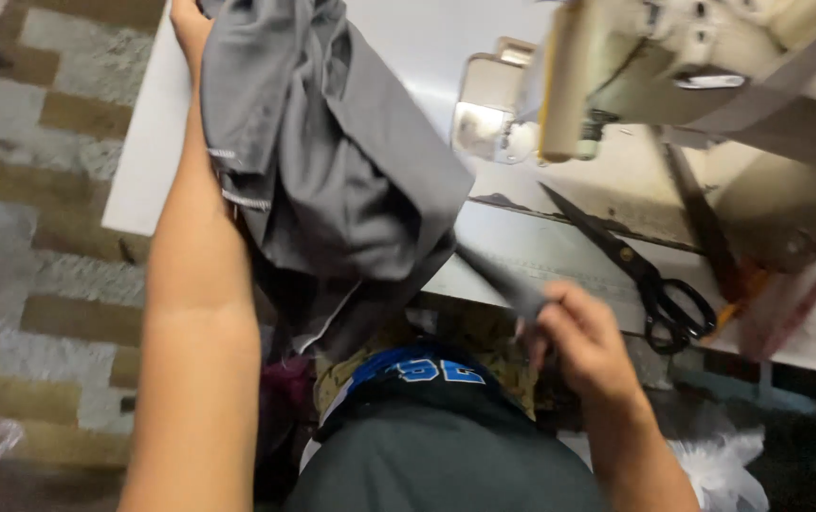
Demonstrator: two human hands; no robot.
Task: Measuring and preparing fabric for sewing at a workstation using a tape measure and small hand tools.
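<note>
A plain grey garment (332, 161) is seen, edged with white stitching. Black handles are shown on the scissors (650, 275) (blades dark too). The sewing machine (702, 66) is coloured cream, the table (152, 152) white, the floor (38, 190) banded brown and grey.

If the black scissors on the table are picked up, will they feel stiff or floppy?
The scissors look like rigid metal, so probably stiff and fairly heavy. They lie flat, so rolling seems unlikely. Their pointed blades could catch cloth.
</note>
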